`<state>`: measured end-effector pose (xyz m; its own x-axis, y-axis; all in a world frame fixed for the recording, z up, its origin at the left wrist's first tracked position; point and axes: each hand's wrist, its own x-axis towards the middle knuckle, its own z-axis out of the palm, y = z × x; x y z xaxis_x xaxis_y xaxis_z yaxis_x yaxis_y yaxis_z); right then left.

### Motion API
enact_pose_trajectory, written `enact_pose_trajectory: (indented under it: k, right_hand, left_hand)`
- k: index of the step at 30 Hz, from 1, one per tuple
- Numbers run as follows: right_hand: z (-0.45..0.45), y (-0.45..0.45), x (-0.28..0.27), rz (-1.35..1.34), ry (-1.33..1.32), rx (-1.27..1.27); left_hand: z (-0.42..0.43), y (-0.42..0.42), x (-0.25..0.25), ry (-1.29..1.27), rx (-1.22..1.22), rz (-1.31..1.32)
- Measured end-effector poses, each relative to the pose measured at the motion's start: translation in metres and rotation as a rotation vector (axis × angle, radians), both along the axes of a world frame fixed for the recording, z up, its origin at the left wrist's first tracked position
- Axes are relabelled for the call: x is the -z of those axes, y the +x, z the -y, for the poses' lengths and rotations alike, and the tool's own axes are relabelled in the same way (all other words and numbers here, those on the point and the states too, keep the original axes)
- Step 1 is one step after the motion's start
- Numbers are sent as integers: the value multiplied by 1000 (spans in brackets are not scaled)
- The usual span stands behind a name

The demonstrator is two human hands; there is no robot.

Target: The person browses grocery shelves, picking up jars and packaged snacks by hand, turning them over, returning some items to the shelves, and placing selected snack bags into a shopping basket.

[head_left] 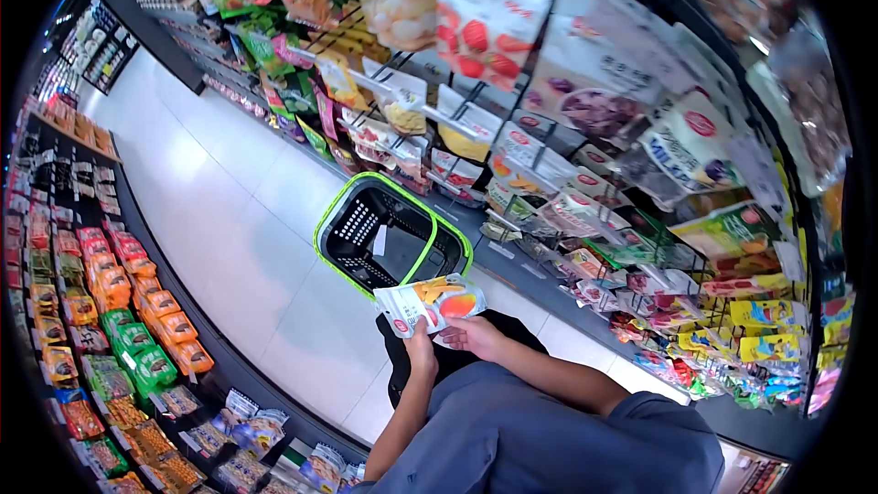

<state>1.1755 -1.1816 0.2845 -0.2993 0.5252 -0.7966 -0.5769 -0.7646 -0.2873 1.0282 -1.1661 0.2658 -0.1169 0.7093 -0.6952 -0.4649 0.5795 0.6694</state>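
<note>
A white snack pouch (430,300) with a picture of orange-yellow fruit is held in front of my body. My left hand (421,348) grips its lower left part, fingers closed on it. At its lower right edge, my right hand (474,337) pinches the same pouch. Just beyond the pouch, a black shopping basket (352,220) with a lime-green rim and handle stands on the floor, and a small white paper (380,240) lies inside it. The pouch overlaps the near edge of the basket in view.
A tall rack of hanging snack pouches (485,23) runs along the right side, close to the basket. On the left, a low curved shelf (265,384) holds rows of packaged snacks. Between them lies a pale tiled aisle floor (219,210). Further shelving (110,55) stands at the upper left.
</note>
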Motion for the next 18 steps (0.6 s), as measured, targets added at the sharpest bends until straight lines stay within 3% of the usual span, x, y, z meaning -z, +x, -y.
enact_pose_trajectory:
  k: [4,8,15,18]
  right_hand:
    - [23,37,-31,38,32,-128]
    - [32,77,-69,148,185,-128]
    - [27,107,-83,688,432,177]
    - [12,94,-92,774,512,261]
  left_hand:
    - [13,23,-29,218,-66,45]
    - [7,28,-58,249,-70,23]
    - [-27,14,-131,261,81,108]
    - [-48,6,-156,282,168,146]
